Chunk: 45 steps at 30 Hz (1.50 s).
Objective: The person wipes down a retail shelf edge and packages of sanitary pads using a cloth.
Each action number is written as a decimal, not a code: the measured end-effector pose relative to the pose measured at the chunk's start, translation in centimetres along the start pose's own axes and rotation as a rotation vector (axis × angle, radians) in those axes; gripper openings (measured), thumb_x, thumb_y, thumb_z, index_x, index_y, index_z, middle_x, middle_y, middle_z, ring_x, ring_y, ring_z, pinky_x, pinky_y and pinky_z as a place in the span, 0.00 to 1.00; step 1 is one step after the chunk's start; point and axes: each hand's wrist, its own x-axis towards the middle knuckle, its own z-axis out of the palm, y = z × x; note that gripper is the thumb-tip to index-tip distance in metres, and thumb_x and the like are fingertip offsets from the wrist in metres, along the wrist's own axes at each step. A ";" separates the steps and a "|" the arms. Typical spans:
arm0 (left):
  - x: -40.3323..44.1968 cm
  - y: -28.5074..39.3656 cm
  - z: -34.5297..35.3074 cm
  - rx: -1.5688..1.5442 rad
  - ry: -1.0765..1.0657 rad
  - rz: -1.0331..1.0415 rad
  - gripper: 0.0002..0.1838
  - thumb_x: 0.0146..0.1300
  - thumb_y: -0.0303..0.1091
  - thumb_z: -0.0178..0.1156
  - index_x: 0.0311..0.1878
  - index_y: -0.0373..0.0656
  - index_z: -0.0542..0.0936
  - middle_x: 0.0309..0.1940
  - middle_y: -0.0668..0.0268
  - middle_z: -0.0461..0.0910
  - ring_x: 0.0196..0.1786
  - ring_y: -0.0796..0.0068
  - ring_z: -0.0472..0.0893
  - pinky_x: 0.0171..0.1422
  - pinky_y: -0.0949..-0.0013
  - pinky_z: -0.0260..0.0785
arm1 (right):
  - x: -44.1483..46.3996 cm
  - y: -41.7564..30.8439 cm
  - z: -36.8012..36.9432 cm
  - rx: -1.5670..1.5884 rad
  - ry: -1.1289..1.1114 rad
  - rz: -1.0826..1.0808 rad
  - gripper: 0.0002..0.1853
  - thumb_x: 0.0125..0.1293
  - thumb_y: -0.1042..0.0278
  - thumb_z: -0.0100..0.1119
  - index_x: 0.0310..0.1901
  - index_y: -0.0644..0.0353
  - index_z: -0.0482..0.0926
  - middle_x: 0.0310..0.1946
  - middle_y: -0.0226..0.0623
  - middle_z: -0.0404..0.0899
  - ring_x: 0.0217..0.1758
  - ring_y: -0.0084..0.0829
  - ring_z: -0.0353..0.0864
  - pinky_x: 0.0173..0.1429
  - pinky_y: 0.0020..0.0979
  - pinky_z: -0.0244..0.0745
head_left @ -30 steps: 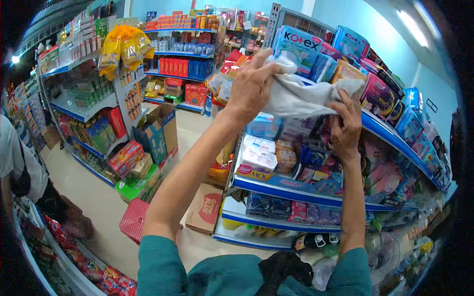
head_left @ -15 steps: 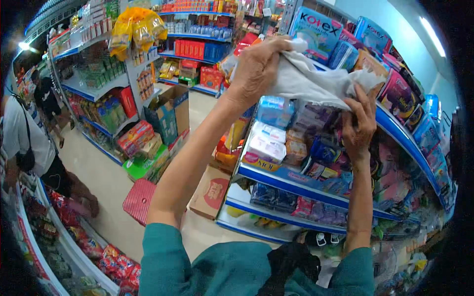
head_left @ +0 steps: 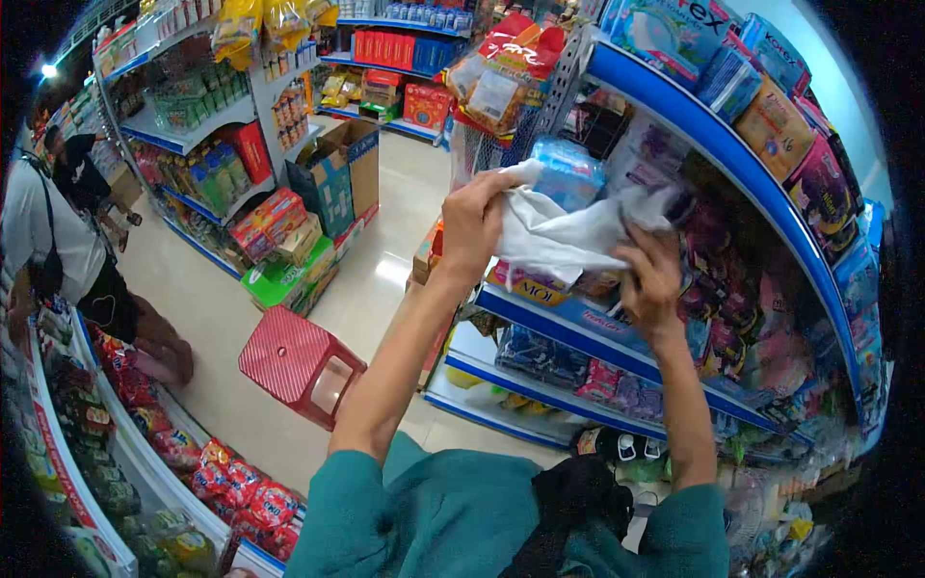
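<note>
A crumpled white cloth (head_left: 559, 233) stretches between my two hands in front of the shelf rack on the right. My left hand (head_left: 472, 226) is closed on its left end, knuckles up. At the opposite end, my right hand (head_left: 651, 281) has its fingers bent around the fabric, with some motion blur there. Behind and above the cloth is a blue pack (head_left: 568, 175) on the middle shelf. The cloth hides part of the packs on that shelf. Just below it shows a yellow and pink box front (head_left: 540, 291).
Sanitary pad packs (head_left: 665, 39) line the blue-edged top shelf (head_left: 694, 111). A red plastic stool (head_left: 289, 361) stands on the floor to my left. Cartons (head_left: 332, 178) stand beside the left shelving. Two people are at the far left, one in a white shirt (head_left: 72, 236).
Both hands have come down with the cloth, from top-shelf height to in front of the middle shelf. The view has tilted downward, and more of the red stool shows.
</note>
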 end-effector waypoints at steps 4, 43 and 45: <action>-1.6 -5.6 0.9 0.023 -0.259 -0.233 0.15 0.57 0.20 0.52 0.46 0.38 0.80 0.41 0.55 0.82 0.45 0.62 0.82 0.51 0.68 0.71 | -1.2 0.4 3.8 0.068 -0.398 0.248 0.15 0.60 0.65 0.55 0.48 0.58 0.76 0.59 0.47 0.70 0.64 0.50 0.65 0.71 0.45 0.53; -10.7 -7.5 1.1 -0.109 -0.374 -0.032 0.37 0.50 0.14 0.48 0.67 0.47 0.63 0.68 0.53 0.59 0.66 0.52 0.66 0.64 0.60 0.65 | -4.2 -8.0 10.9 -0.144 -0.150 0.252 0.22 0.55 0.84 0.47 0.52 0.58 0.77 0.49 0.45 0.78 0.62 0.47 0.70 0.70 0.55 0.53; -11.0 -7.3 0.8 -0.062 -0.346 -0.013 0.35 0.51 0.15 0.49 0.66 0.47 0.65 0.67 0.55 0.61 0.63 0.53 0.69 0.64 0.61 0.65 | -5.2 -7.9 11.0 -0.149 -0.171 0.228 0.22 0.55 0.83 0.47 0.52 0.57 0.77 0.46 0.46 0.79 0.62 0.48 0.69 0.69 0.57 0.53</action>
